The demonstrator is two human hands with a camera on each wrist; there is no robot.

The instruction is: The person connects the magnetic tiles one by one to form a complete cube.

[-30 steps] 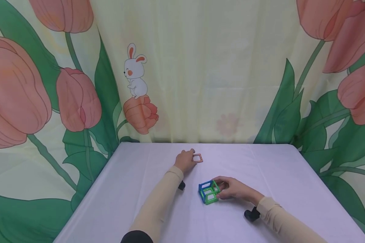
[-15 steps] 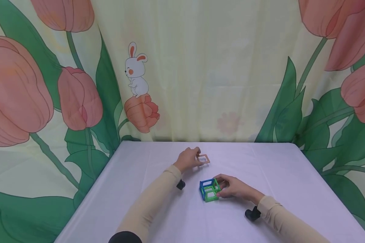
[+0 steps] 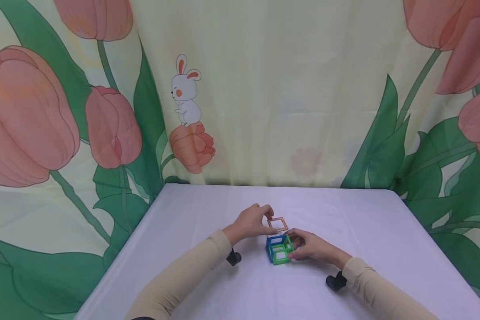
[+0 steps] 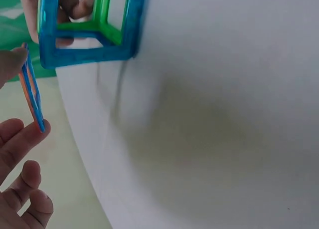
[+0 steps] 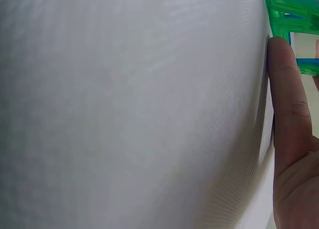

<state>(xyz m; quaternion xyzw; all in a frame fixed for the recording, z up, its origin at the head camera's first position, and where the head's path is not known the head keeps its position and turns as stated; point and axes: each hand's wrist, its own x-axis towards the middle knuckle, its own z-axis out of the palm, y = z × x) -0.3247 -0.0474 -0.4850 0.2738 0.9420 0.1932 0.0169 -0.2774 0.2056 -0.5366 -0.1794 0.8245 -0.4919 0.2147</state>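
My left hand (image 3: pixel 253 223) pinches a square magnetic tile (image 3: pixel 285 223) between thumb and fingertips. From above the tile looks orange; in the left wrist view this thin tile (image 4: pixel 31 92) shows edge-on, orange along one side and blue along the other. Just in front of it is a cube-like frame of blue and green magnetic tiles (image 3: pixel 270 254). My right hand (image 3: pixel 312 247) holds that frame from the right, fingers around its far side. In the right wrist view the thumb (image 5: pixel 289 97) lies against a green corner (image 5: pixel 286 25). Some right fingers are hidden behind the frame.
A white cloth covers the table (image 3: pixel 368 231), whose back edge meets a tulip-and-rabbit curtain (image 3: pixel 256 111). Black wrist cameras sit under the left wrist (image 3: pixel 234 258) and right wrist (image 3: pixel 336 282), low over the cloth.
My left hand has moved right and toward me with the orange tile, from the back of the table to just behind the frame. The right hand keeps hold of the frame.
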